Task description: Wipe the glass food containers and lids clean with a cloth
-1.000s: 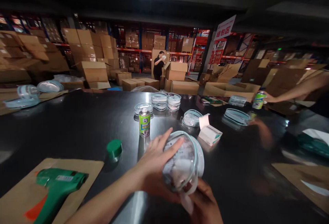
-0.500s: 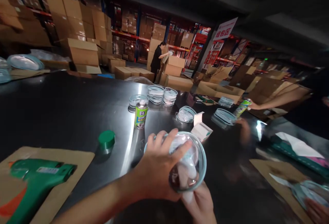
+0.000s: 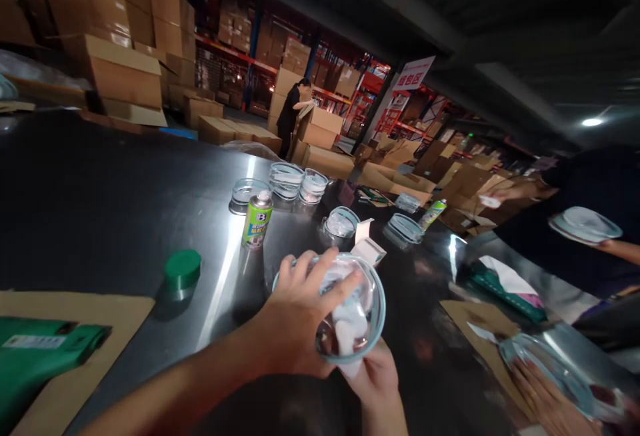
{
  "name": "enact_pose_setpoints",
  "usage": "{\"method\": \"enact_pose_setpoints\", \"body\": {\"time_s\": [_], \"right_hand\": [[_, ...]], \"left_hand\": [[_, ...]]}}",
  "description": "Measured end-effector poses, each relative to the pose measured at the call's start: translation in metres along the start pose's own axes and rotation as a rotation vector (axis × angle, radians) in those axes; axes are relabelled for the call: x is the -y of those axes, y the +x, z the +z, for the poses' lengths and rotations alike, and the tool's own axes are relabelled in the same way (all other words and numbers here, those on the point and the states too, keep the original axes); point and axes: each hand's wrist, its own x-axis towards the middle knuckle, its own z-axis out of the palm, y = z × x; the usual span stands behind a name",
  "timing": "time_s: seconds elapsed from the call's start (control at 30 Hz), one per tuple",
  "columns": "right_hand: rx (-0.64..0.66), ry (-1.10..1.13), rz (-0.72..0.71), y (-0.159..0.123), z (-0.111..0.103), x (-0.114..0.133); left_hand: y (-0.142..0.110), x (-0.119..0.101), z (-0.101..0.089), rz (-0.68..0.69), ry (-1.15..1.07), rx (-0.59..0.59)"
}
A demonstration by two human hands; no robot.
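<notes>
My left hand (image 3: 305,309) is closed over a round clear glass container (image 3: 377,306) with a pale blue rim, tilted toward me above the dark table. Behind and below it, my right hand (image 3: 377,373) presses a white wipe (image 3: 350,323) against the glass; its fingers are partly hidden. Close by are a small opened white box (image 3: 369,249) and another glass container (image 3: 341,223). A green and yellow spray can (image 3: 257,221) stands upright farther left, and a green cap (image 3: 183,269) sits nearer to me.
A green glue gun (image 3: 47,349) lies on cardboard (image 3: 120,309) at left. More glass containers (image 3: 286,181) stand at the back. At right, a co-worker (image 3: 590,203) holds a glass dish, and another person's hand (image 3: 543,383) rests on a container. Cartons (image 3: 125,79) fill the background.
The view has shifted right. My hands keep hold of the container and wipe. The co-worker at right has let go of a spray can, which now stands on the table, and holds a dish.
</notes>
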Motion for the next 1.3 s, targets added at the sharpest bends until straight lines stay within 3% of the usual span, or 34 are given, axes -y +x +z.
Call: {"method": "enact_pose_setpoints", "body": {"time_s": [0.23, 0.4, 0.63, 0.87, 1.07, 1.2, 1.3], "right_hand": [[0.040, 0.216, 0.019, 0.001, 0.028, 0.002], [0.137, 0.134, 0.123, 0.000, 0.025, 0.010], [0.075, 0.358, 0.009, 0.003, 0.029, 0.000], [0.193, 0.027, 0.143, 0.000, 0.017, 0.012], [0.046, 0.283, -0.001, 0.001, 0.024, 0.008], [0.114, 0.108, 0.069, -0.001, 0.021, 0.005], [0.077, 0.028, 0.053, -0.002, 0.016, 0.010]], "left_hand": [[0.004, 0.002, 0.001, -0.038, 0.023, 0.016], [0.003, 0.000, -0.001, 0.031, 0.033, 0.037], [0.006, 0.003, 0.004, -0.020, 0.032, 0.032], [0.004, 0.002, 0.002, 0.039, 0.007, 0.063], [0.005, 0.001, 0.007, 0.001, 0.017, 0.045], [0.004, 0.003, 0.004, 0.013, 0.004, 0.062], [0.004, 0.002, 0.003, 0.041, -0.004, 0.066]]}}
